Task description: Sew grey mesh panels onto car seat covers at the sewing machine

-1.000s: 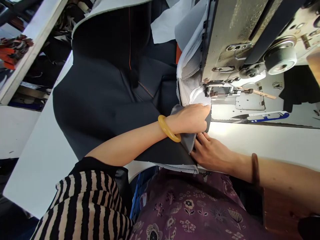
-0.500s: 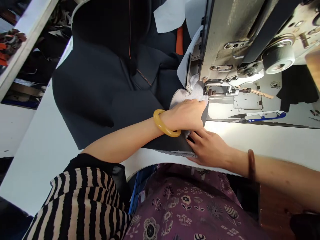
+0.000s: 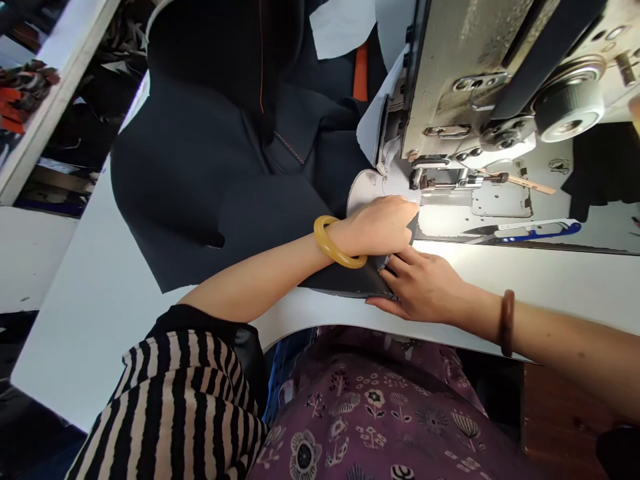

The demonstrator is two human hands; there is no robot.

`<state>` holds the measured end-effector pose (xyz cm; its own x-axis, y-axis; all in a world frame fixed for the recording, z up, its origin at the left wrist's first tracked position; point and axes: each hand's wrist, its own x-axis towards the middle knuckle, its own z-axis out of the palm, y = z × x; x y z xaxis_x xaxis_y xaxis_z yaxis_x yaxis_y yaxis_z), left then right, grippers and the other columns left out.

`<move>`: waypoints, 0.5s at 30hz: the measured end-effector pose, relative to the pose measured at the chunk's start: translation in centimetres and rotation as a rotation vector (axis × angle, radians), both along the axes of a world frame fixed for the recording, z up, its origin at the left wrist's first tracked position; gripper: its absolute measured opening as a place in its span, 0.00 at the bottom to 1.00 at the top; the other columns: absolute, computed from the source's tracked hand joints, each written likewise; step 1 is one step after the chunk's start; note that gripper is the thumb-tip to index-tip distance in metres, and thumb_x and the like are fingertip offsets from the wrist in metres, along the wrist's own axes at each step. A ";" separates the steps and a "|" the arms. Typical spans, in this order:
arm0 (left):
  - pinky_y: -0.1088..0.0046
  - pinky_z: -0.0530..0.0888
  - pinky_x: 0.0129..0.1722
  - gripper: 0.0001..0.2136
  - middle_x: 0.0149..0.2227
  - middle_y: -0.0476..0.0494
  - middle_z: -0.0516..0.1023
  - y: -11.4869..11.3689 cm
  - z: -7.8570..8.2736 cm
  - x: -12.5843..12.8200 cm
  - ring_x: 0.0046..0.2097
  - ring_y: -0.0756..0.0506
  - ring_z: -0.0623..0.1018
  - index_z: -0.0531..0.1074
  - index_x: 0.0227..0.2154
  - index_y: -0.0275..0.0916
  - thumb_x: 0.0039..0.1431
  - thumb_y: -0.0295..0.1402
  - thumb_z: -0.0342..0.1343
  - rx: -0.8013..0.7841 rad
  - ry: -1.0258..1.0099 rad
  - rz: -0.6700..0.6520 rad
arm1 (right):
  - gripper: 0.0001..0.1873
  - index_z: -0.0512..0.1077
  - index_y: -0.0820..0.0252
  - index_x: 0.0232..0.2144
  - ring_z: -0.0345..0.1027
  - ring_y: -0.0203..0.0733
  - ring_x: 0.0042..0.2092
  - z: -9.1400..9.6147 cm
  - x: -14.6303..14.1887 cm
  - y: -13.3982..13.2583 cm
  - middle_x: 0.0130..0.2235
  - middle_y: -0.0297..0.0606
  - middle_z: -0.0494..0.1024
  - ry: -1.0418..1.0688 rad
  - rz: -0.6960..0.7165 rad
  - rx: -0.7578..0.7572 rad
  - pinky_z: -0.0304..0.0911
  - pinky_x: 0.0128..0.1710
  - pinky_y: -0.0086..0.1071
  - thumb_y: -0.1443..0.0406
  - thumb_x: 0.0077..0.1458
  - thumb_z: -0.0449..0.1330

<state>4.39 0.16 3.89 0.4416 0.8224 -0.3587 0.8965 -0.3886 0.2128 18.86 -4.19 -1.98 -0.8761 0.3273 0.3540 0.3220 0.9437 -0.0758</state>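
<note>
A large piece of dark navy fabric (image 3: 200, 173) with orange stitching lies across the white table (image 3: 90, 300) and runs under the sewing machine (image 3: 470, 80). My left hand (image 3: 380, 227), with a yellow bangle on the wrist, is closed on the fabric's folded edge right before the presser foot (image 3: 425, 179). My right hand (image 3: 425, 287), with a brown bangle on the wrist, lies on the near corner of the same fabric, fingers curled against its edge. Pale grey lining (image 3: 370, 190) shows beside the needle.
Blue-handled thread snips (image 3: 530, 231) lie on the machine bed to the right. More dark cloth (image 3: 600, 167) sits at the far right. A shelf with leather scraps (image 3: 25, 100) stands at the left. White fabric pieces (image 3: 340, 27) lie behind the machine.
The fabric has fed further under the presser foot and its near edge has moved away from me. Both hands followed it, staying on the seam.
</note>
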 end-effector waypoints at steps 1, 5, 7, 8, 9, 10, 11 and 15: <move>0.71 0.70 0.39 0.15 0.42 0.38 0.77 0.2 -0.1 0.0 0.40 0.44 0.76 0.72 0.39 0.33 0.52 0.22 0.43 0.017 -0.007 -0.008 | 0.28 0.77 0.64 0.30 0.63 0.46 0.37 -0.1 0.1 0.3 0.28 0.44 0.72 0.004 -0.004 -0.001 0.53 0.30 0.33 0.49 0.63 0.48; 0.71 0.69 0.41 0.15 0.42 0.38 0.77 1.3 -0.2 0.4 0.41 0.44 0.76 0.73 0.38 0.33 0.52 0.22 0.43 0.066 0.003 -0.007 | 0.29 0.77 0.64 0.30 0.63 0.44 0.36 -0.2 0.4 1.8 0.27 0.44 0.72 0.022 0.009 0.009 0.48 0.29 0.32 0.51 0.65 0.45; 0.70 0.70 0.42 0.16 0.43 0.38 0.77 1.4 0.4 0.3 0.42 0.44 0.76 0.73 0.39 0.34 0.54 0.23 0.42 0.071 0.042 -0.019 | 0.29 0.77 0.63 0.30 0.62 0.44 0.36 -0.4 0.6 2.4 0.28 0.44 0.73 0.009 0.004 0.013 0.47 0.28 0.32 0.51 0.66 0.44; 0.69 0.70 0.42 0.16 0.43 0.38 0.77 1.2 1.0 0.0 0.42 0.43 0.76 0.73 0.39 0.34 0.56 0.24 0.41 0.065 0.057 -0.045 | 0.29 0.77 0.63 0.30 0.62 0.44 0.36 -0.5 0.7 2.6 0.29 0.44 0.73 0.000 -0.002 0.012 0.46 0.28 0.32 0.51 0.66 0.44; 0.68 0.70 0.43 0.15 0.43 0.38 0.77 0.7 1.7 -0.5 0.42 0.43 0.76 0.73 0.40 0.35 0.59 0.27 0.41 0.049 0.072 -0.078 | 0.29 0.77 0.63 0.30 0.62 0.44 0.37 -0.6 0.8 2.8 0.31 0.45 0.74 -0.007 -0.006 0.008 0.47 0.28 0.32 0.51 0.66 0.44; 0.67 0.70 0.44 0.15 0.43 0.38 0.77 0.1 2.5 -1.3 0.44 0.42 0.76 0.73 0.43 0.36 0.61 0.32 0.42 0.035 0.089 -0.106 | 0.29 0.77 0.63 0.30 0.63 0.44 0.38 -0.7 0.9 2.9 0.32 0.45 0.75 -0.014 -0.010 0.000 0.47 0.29 0.32 0.51 0.66 0.43; 0.65 0.69 0.47 0.16 0.45 0.39 0.76 -0.8 3.2 -2.4 0.46 0.40 0.75 0.72 0.46 0.37 0.62 0.37 0.45 0.023 0.117 -0.125 | 0.30 0.76 0.63 0.31 0.63 0.45 0.39 -0.8 1.0 3.0 0.33 0.45 0.75 -0.019 -0.012 -0.010 0.48 0.30 0.33 0.51 0.66 0.43; 0.54 0.61 0.58 0.35 0.62 0.37 0.63 -4.8 5.2 -8.3 0.65 0.29 0.59 0.56 0.63 0.46 0.53 0.46 0.58 0.085 0.370 -0.046 | 0.30 0.75 0.64 0.29 0.62 0.46 0.40 -1.0 0.9 3.0 0.29 0.45 0.72 -0.042 -0.004 -0.040 0.51 0.33 0.33 0.51 0.66 0.42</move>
<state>-3.90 -4.66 9.07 0.3319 0.8386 -0.4319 0.8881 -0.4322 -0.1567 19.81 -1.15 -2.96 -0.8887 0.3438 0.3034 0.3292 0.9390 -0.0997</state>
